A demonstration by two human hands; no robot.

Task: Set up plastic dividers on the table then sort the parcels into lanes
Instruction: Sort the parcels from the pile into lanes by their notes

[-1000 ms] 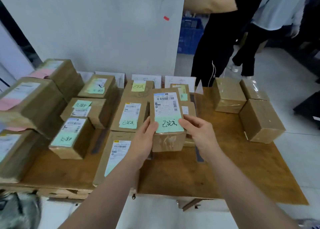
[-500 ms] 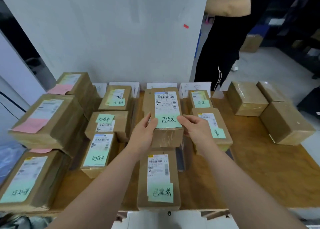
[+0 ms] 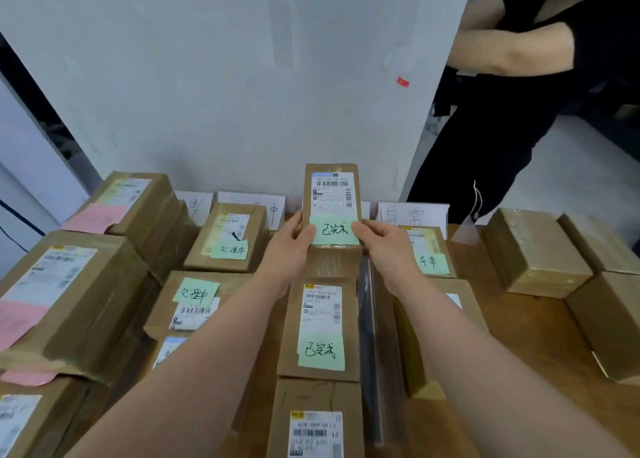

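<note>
A brown cardboard parcel [image 3: 331, 194] with a white shipping label and a green handwritten note is at the far end of the middle lane, near the wall. My left hand [image 3: 289, 246] grips its left edge and my right hand [image 3: 382, 246] grips its right edge. Two more green-noted parcels lie behind it toward me in the same lane, the closer one [image 3: 320, 329] and the nearest one [image 3: 313, 423]. A clear plastic divider [image 3: 367, 319] stands upright along the right side of this lane.
Green-noted parcels [image 3: 227, 237] fill the lane to the left; pink-noted larger boxes [image 3: 59, 301] are stacked far left. Right lane holds a parcel [image 3: 427, 249]. Unlabelled boxes [image 3: 535, 249] sit at the table's right. White lane signs [image 3: 412, 213] lean on the wall. A person in black [image 3: 512, 111] stands right.
Both hands have carried the parcel forward, away from me, to the far end of the middle lane. The camera has moved closer over the table.
</note>
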